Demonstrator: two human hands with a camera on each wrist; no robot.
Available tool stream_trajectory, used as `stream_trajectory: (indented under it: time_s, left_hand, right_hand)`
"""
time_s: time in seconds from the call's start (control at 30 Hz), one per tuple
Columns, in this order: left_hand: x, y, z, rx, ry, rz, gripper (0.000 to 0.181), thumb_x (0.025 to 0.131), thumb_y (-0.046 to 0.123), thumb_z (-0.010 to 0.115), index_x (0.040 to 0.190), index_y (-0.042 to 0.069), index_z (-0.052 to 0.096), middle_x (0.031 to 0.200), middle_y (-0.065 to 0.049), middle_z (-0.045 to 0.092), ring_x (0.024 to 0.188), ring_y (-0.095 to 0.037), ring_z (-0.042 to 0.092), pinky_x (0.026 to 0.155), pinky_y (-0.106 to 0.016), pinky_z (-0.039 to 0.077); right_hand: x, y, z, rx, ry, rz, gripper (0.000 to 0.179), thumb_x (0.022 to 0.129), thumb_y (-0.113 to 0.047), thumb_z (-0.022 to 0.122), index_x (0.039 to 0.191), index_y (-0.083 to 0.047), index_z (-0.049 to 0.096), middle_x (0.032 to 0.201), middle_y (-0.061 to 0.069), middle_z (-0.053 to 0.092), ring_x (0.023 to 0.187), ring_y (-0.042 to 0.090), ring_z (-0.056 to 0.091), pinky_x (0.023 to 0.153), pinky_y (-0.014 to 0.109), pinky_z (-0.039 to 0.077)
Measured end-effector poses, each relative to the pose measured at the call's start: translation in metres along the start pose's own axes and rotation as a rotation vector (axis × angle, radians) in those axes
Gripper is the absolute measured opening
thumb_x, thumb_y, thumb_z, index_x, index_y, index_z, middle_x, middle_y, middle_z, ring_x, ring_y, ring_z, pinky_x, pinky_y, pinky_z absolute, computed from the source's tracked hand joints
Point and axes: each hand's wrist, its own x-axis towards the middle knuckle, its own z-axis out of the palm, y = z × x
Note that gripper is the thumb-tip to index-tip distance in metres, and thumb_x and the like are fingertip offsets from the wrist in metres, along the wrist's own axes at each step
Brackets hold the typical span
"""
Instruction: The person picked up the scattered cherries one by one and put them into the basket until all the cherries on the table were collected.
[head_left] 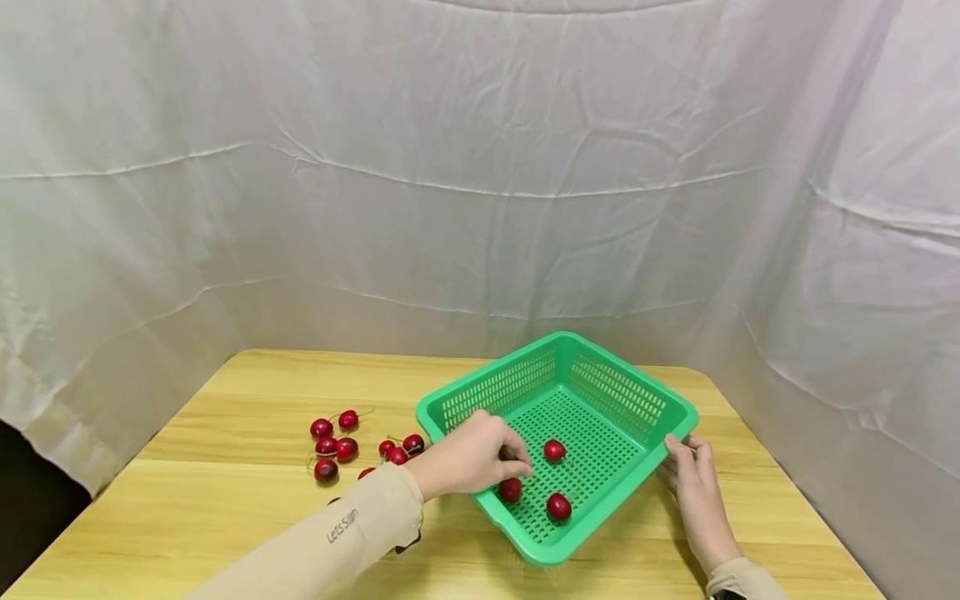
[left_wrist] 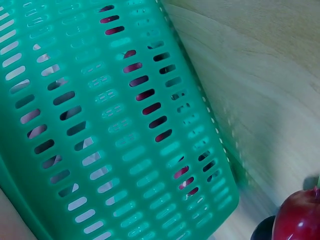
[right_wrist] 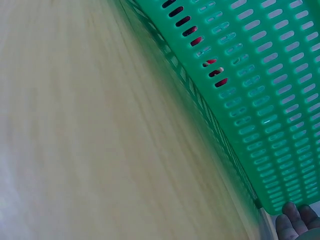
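A green slotted plastic basket [head_left: 596, 517] is held tilted over the wooden table. My right hand [head_left: 696, 492] grips its right rim, thumb on top and fingers beneath; those fingers also show at the basket's lower corner in the right wrist view. Reaching over the near left rim, my left hand [head_left: 476, 454] pinches with thumb and fingertips right above a cherry [head_left: 510, 490], whose thin stem is at the fingertips. Two more dark red cherries, one [head_left: 555, 451] farther back and one [head_left: 558, 507] nearer, lie on the basket floor. Through the wall slots in the left wrist view, red patches show.
Several loose cherries [head_left: 347, 449] with stems lie on the left part of the table [head_left: 247, 467], some partly behind my left forearm. One cherry [left_wrist: 298, 217] is close beside the basket in the left wrist view. Pale cloth [head_left: 480, 208] hangs behind and on both sides.
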Motion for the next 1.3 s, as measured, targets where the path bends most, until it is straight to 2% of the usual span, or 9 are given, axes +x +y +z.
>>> stream_trajectory:
  time_s: [0.03, 0.23, 0.4, 0.57, 0.7, 0.9, 1.1, 1.23, 1.3]
  left_hand:
    - [0.000, 0.000, 0.000, -0.003, 0.002, 0.003, 0.012, 0.099, 0.021, 0.078, 0.095, 0.013, 0.086, 0.085, 0.006, 0.082, 0.062, 0.007, 0.059, 0.072, -0.015, 0.051]
    - [0.000, 0.000, -0.001, -0.017, 0.011, 0.025, 0.010, 0.100, 0.018, 0.078, 0.092, 0.014, 0.084, 0.090, 0.001, 0.083, 0.072, 0.006, 0.065, 0.073, -0.013, 0.054]
    - [-0.001, -0.003, -0.002, -0.062, -0.002, 0.041, 0.008, 0.100, 0.015, 0.077, 0.094, 0.014, 0.083, 0.092, -0.002, 0.083, 0.078, 0.004, 0.069, 0.075, -0.013, 0.056]
    - [-0.003, -0.006, -0.010, -0.066, 0.015, 0.063, 0.007, 0.100, 0.014, 0.077, 0.096, 0.016, 0.082, 0.093, 0.001, 0.083, 0.079, 0.006, 0.069, 0.078, -0.016, 0.056]
    - [-0.006, -0.008, -0.024, -0.038, 0.066, 0.048, 0.006, 0.100, 0.016, 0.077, 0.097, 0.017, 0.082, 0.091, 0.003, 0.083, 0.075, 0.003, 0.066, 0.072, -0.018, 0.054]
    - [-0.011, -0.020, -0.052, 0.024, 0.166, -0.015, 0.006, 0.100, 0.019, 0.077, 0.102, 0.015, 0.082, 0.092, 0.005, 0.080, 0.081, -0.001, 0.068, 0.077, -0.021, 0.056]
    - [-0.019, -0.043, -0.082, 0.072, 0.289, -0.032, 0.007, 0.098, 0.013, 0.079, 0.103, 0.010, 0.082, 0.092, 0.000, 0.080, 0.083, -0.007, 0.072, 0.077, -0.024, 0.060]
    - [-0.026, -0.061, -0.102, 0.152, 0.369, -0.044, 0.007, 0.096, 0.007, 0.078, 0.103, 0.006, 0.081, 0.094, -0.006, 0.081, 0.085, -0.016, 0.075, 0.079, -0.033, 0.064]
    - [-0.030, -0.070, -0.112, 0.188, 0.402, -0.076, 0.007, 0.096, 0.005, 0.078, 0.103, 0.005, 0.080, 0.095, -0.008, 0.081, 0.087, -0.021, 0.076, 0.081, -0.039, 0.065]
  right_hand:
    - [0.000, 0.000, 0.000, -0.006, -0.006, -0.001, 0.054, 0.115, -0.050, 0.037, 0.149, -0.009, 0.026, 0.158, 0.019, 0.035, 0.119, -0.004, 0.055, 0.096, 0.006, 0.047]
    - [0.001, 0.001, 0.000, 0.009, -0.012, -0.005, 0.051, 0.115, -0.049, 0.037, 0.147, -0.011, 0.026, 0.156, 0.017, 0.036, 0.123, 0.001, 0.055, 0.097, 0.006, 0.047]
    - [0.000, 0.002, 0.003, 0.020, -0.009, -0.008, 0.050, 0.115, -0.050, 0.038, 0.145, -0.011, 0.027, 0.154, 0.019, 0.038, 0.119, -0.002, 0.057, 0.096, 0.006, 0.048]
    - [-0.001, 0.001, 0.005, 0.027, 0.000, -0.016, 0.050, 0.115, -0.049, 0.039, 0.144, -0.010, 0.028, 0.152, 0.020, 0.040, 0.113, -0.006, 0.057, 0.096, 0.008, 0.049]
    - [-0.001, 0.001, 0.004, 0.021, 0.003, -0.004, 0.052, 0.115, -0.049, 0.039, 0.146, -0.010, 0.027, 0.153, 0.019, 0.040, 0.113, -0.006, 0.057, 0.096, 0.008, 0.049]
    - [-0.001, -0.001, 0.002, 0.009, 0.006, -0.003, 0.055, 0.115, -0.051, 0.039, 0.149, -0.009, 0.025, 0.155, 0.019, 0.038, 0.112, -0.009, 0.056, 0.097, 0.007, 0.048]
    - [-0.001, 0.001, 0.002, 0.034, 0.018, 0.002, 0.053, 0.115, -0.046, 0.041, 0.149, -0.009, 0.024, 0.155, 0.021, 0.039, 0.109, -0.010, 0.057, 0.096, 0.007, 0.048]
    - [-0.001, 0.001, 0.002, 0.043, 0.023, -0.015, 0.058, 0.115, -0.046, 0.042, 0.153, -0.007, 0.020, 0.154, 0.023, 0.040, 0.110, -0.010, 0.059, 0.096, 0.007, 0.049]
    - [0.000, 0.001, 0.001, 0.044, 0.020, -0.024, 0.060, 0.115, -0.046, 0.042, 0.155, -0.007, 0.020, 0.153, 0.023, 0.041, 0.110, -0.010, 0.059, 0.096, 0.007, 0.049]
